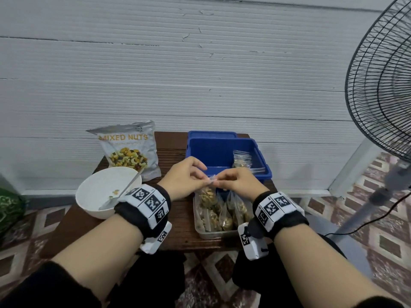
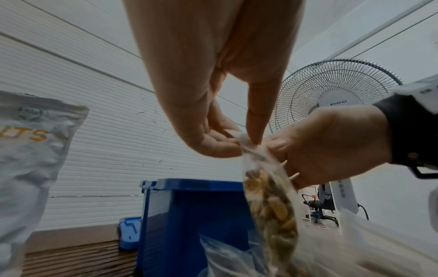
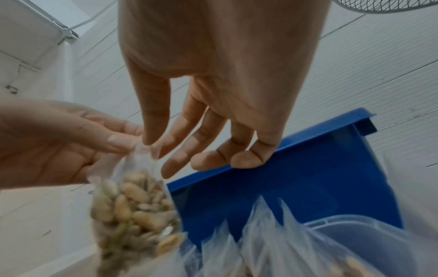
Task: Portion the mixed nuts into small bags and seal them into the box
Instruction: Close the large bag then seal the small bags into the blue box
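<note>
Head view alone shows white bowl [image 1: 97,192] with spoon [image 1: 121,193] and the MIXED NUTS pouch [image 1: 130,150]; left wrist view alone shows the fan [image 2: 336,97] logo. Left hand [image 1: 185,181] and right hand [image 1: 239,182] both pinch the top of small bag [image 1: 208,196], which hangs upright, long axis vertical, nuts at bottom, over clear tub [image 1: 219,233] of filled bags. Blue box [image 1: 213,152] behind holds a few bags.

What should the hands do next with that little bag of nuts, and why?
Probably press the small bag's top shut along the strip. Both the left hand and right hand pinch its top, and it hangs full above the clear box.
</note>
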{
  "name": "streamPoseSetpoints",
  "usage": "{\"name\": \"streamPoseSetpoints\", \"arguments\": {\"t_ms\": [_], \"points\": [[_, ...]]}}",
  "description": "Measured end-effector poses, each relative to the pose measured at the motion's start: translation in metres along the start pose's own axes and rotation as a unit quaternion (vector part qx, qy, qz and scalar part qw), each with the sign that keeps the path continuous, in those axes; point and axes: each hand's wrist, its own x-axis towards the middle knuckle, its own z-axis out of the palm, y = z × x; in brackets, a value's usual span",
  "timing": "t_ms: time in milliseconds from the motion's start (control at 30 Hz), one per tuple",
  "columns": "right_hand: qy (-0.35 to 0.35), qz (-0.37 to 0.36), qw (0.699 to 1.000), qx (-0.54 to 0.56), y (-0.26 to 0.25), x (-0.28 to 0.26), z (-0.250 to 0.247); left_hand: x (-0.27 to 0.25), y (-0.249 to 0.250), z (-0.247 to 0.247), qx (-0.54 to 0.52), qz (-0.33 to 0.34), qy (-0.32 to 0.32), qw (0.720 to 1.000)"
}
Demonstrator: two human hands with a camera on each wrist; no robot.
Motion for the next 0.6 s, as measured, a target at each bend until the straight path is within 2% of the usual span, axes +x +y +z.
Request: {"name": "streamPoseSetpoints", "arguments": {"t_ms": [267, 400, 600], "points": [[0.038, -0.026, 0.999, 0.026, 0.005, 0.0, -0.003, 0.006, -0.002, 0.001, -0.008, -0.002, 0.014, 1.0], [0.049, -0.033, 0.997, 0.04, 0.004, 0.0, -0.007, 0.008, -0.008, -0.003, 0.029, -0.007, 0.012, 0.999], [0.072, -0.04, 0.994, 0.077, 0.003, -0.001, -0.007, 0.009, -0.01, -0.005, 0.029, 0.042, 0.049, 0.997]]}}
